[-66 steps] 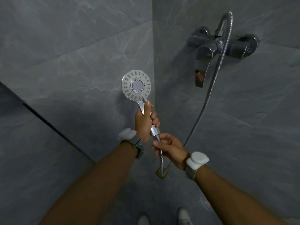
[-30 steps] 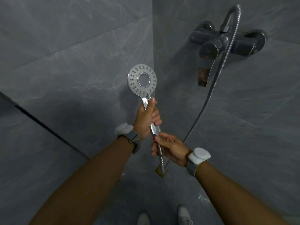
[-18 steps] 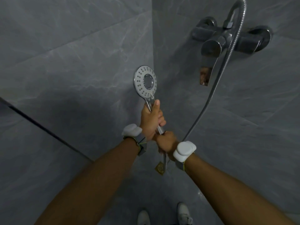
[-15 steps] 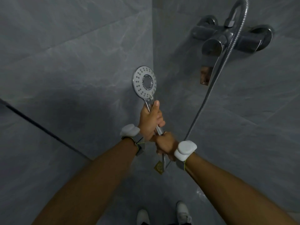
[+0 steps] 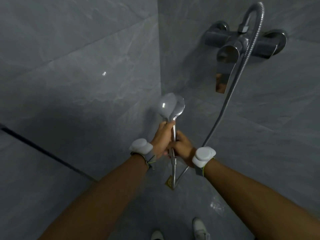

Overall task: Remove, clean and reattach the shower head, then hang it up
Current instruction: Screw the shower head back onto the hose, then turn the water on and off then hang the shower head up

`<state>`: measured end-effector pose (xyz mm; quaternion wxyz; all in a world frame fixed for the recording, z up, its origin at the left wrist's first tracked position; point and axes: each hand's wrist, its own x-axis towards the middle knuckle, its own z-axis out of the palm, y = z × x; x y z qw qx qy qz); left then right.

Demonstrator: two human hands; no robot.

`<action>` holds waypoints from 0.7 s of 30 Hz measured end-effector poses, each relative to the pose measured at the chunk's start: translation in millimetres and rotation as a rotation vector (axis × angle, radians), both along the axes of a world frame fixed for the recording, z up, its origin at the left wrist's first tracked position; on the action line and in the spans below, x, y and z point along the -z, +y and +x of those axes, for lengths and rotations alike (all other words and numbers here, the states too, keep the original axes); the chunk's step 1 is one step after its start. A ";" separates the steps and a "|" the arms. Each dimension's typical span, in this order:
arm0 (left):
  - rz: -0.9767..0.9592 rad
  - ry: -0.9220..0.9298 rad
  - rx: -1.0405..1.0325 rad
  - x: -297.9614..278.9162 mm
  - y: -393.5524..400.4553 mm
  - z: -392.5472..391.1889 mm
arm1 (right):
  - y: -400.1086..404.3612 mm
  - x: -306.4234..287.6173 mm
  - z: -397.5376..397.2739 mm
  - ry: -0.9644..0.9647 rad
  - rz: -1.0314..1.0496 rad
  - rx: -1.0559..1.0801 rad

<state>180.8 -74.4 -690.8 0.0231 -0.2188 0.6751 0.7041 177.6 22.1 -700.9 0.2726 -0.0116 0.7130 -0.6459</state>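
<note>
shower head (image 5: 171, 105) | chrome, blurred, upright, back showing | hose (image 5: 230, 94) attached, looping from mixer

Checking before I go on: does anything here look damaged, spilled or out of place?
Nothing stands out. Both hands, left and right, grip the round chrome shower head by its handle; its ribbed metal hose runs unkinked to the chrome wall mixer.

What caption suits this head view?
Both hands, left and right, grip the shower head handle, hose attached.
</note>
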 end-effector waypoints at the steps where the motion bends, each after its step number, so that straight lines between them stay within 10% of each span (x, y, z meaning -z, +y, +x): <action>1: -0.078 -0.001 0.044 1.0 -3.9 -0.8 | -2.0 -0.7 -1.1 0.004 -0.007 0.042; 21: -0.982 -0.138 0.500 -50.7 18.1 -32.5 | 65.0 17.2 -28.6 -0.097 0.198 0.115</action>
